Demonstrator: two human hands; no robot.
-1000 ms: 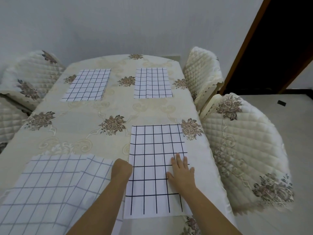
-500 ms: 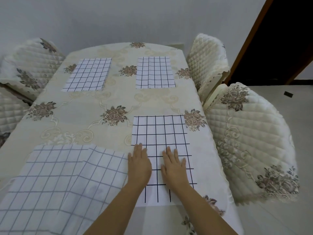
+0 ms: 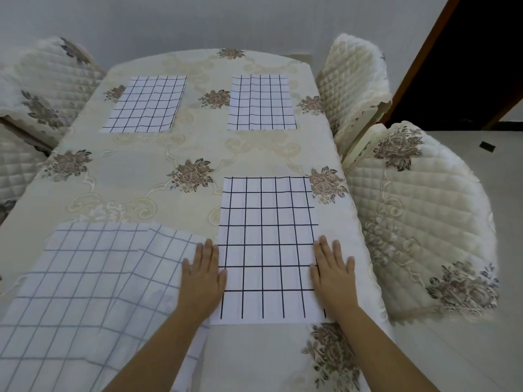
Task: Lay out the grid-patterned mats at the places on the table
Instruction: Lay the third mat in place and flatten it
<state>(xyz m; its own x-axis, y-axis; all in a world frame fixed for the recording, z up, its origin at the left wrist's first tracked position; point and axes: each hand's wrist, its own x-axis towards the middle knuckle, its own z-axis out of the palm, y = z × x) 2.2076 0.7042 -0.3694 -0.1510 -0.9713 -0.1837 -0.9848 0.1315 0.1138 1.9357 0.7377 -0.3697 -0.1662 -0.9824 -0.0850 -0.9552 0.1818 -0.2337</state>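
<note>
Three grid mats lie flat on the table point(image 3: 127, 179): far left mat point(image 3: 144, 104), far right mat point(image 3: 261, 103), near right mat point(image 3: 268, 250). The left hand point(image 3: 202, 275) and right hand point(image 3: 334, 273) press on the near right mat's side edges, fingers straight and together, gripping nothing. At near left, the loose grid cloth point(image 3: 85, 278) lies overlapped and skewed; that place appears unfinished.

Soft, even light fills the room. The table point(image 3: 135, 179) is evenly bright; shadows are faint. Grid lines on the near mat point(image 3: 268, 236) are crisp. The doorway point(image 3: 475, 66) is black. Wide-angle bending curves the edges, where chairs point(image 3: 424, 222) blur slightly.
</note>
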